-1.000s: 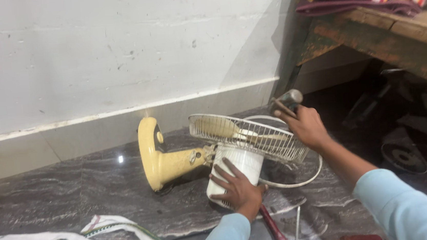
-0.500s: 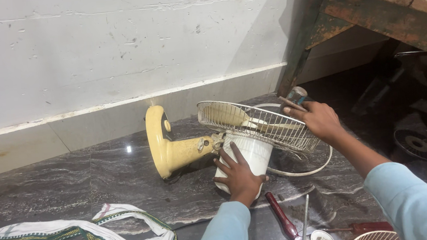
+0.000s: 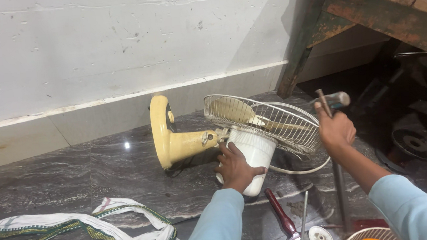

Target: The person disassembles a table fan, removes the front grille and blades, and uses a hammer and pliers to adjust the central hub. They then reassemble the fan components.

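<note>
Table fan (image 3: 210, 136) lying on its side on the dark stone floor (image 3: 74, 173), cream base toward the wall, wire guard (image 3: 265, 120) pointing toward the wooden bench (image 3: 394, 11) at the far right edge. Left hand (image 3: 235, 167) clasped round the white motor housing (image 3: 250, 153), bracing it against the floor. Right hand (image 3: 335, 130) closed on a hammer (image 3: 332, 99), now raised clear above the guard rim; half a second ago resting lower, at the rim itself. Fan position unchanged between frames. Judged: a strike being wound up, housing steadied for it. Red-handled tool (image 3: 281, 217) lying near the floor's front edge, beside a thin metal rod (image 3: 303, 220). Folded white-and-green cloth (image 3: 105, 232) at the front left.
</note>
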